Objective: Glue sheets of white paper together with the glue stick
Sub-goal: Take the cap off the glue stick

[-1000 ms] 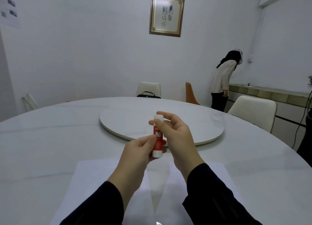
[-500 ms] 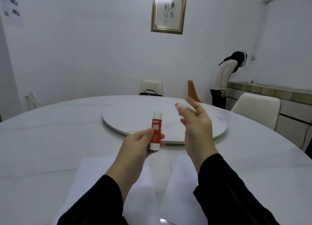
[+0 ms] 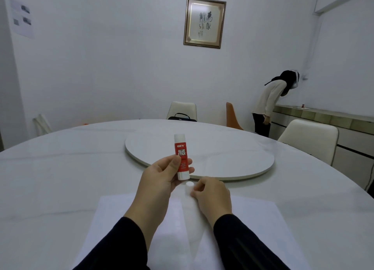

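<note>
My left hand (image 3: 159, 180) holds a red and white glue stick (image 3: 181, 156) upright above the table, thumb and fingers curled round its lower half. Its white cap (image 3: 189, 186) stands on the table just below it. My right hand (image 3: 210, 194) is low on the table, its curled fingertips pinching the cap's right side. Two white paper sheets lie side by side in front of me, the left sheet (image 3: 113, 219) and the right sheet (image 3: 255, 219), both partly hidden by my forearms.
The round white table (image 3: 60, 178) has a raised turntable (image 3: 232, 160) at its centre, just beyond my hands. Chairs (image 3: 307, 140) stand round the far side. A person (image 3: 269, 105) bends over a counter at the back right.
My right hand pulled the cap off the glue stick, swung right, then came down to the table with it. My left hand kept the stick upright.
</note>
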The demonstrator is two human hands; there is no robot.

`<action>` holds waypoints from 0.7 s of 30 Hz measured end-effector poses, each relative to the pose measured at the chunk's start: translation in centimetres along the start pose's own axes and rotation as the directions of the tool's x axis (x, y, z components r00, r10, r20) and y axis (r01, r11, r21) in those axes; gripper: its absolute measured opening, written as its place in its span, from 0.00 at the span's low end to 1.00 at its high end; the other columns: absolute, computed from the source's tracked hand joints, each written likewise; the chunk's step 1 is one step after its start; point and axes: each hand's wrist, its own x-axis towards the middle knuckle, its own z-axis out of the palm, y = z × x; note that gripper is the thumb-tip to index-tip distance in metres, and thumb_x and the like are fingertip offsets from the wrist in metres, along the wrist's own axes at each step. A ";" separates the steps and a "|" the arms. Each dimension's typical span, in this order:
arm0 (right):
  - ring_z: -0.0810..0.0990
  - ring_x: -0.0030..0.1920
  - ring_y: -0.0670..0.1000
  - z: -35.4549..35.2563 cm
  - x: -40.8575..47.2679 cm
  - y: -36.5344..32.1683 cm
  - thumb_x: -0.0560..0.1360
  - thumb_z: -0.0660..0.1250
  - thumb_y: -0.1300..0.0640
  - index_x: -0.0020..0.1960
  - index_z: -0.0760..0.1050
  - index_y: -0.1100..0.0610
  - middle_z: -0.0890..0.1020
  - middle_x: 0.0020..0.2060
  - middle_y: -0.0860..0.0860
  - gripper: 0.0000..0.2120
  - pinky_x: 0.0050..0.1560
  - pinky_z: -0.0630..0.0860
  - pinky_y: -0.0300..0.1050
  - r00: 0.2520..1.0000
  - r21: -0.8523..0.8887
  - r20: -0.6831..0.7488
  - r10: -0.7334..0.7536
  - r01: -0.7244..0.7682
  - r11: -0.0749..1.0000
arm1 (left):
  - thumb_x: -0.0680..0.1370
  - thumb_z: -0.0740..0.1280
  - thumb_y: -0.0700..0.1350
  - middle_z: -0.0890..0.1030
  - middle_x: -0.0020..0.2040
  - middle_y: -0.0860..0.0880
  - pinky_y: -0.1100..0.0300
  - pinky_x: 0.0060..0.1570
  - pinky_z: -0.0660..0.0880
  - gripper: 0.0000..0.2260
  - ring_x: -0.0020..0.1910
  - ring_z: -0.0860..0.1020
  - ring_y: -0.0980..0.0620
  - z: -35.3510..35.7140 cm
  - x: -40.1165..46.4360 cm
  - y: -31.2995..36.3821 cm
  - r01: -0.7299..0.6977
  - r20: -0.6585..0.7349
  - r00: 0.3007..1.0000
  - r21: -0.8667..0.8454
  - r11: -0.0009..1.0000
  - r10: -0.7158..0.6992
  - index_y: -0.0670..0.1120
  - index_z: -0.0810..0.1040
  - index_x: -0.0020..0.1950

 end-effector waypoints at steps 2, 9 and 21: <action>0.77 0.45 0.47 -0.2 0.0 0.1 0.72 0.70 0.54 0.44 0.79 0.51 0.80 0.39 0.43 0.01 0.57 0.73 0.44 1.000 -0.053 0.011 -0.018 0.019 0.998 | 0.67 0.66 0.51 0.86 0.45 0.46 0.58 0.46 0.79 0.16 0.45 0.84 0.48 0.0 0.0 -0.1 0.006 -0.008 1.000 0.001 1.000 -0.006 0.43 0.81 0.49; 0.81 0.43 0.48 -2.5 -0.3 -1.1 0.72 0.70 0.54 0.39 0.78 0.53 0.82 0.36 0.46 0.04 0.51 0.78 0.45 0.999 0.254 -0.019 -0.027 0.031 0.967 | 0.70 0.67 0.48 0.86 0.45 0.46 0.59 0.46 0.81 0.14 0.48 0.83 0.47 -0.5 0.3 -0.2 0.034 -0.063 0.997 -0.007 0.999 -0.035 0.42 0.80 0.52; 0.73 0.32 0.42 -2.4 -3.8 -4.2 0.74 0.69 0.50 0.44 0.80 0.55 0.77 0.31 0.45 0.09 0.37 0.70 0.35 0.971 0.564 -0.026 -0.238 0.211 0.798 | 0.72 0.67 0.45 0.86 0.43 0.47 0.55 0.54 0.76 0.08 0.47 0.82 0.48 -0.6 0.3 0.4 -0.009 -0.120 0.993 0.087 0.996 0.020 0.43 0.82 0.47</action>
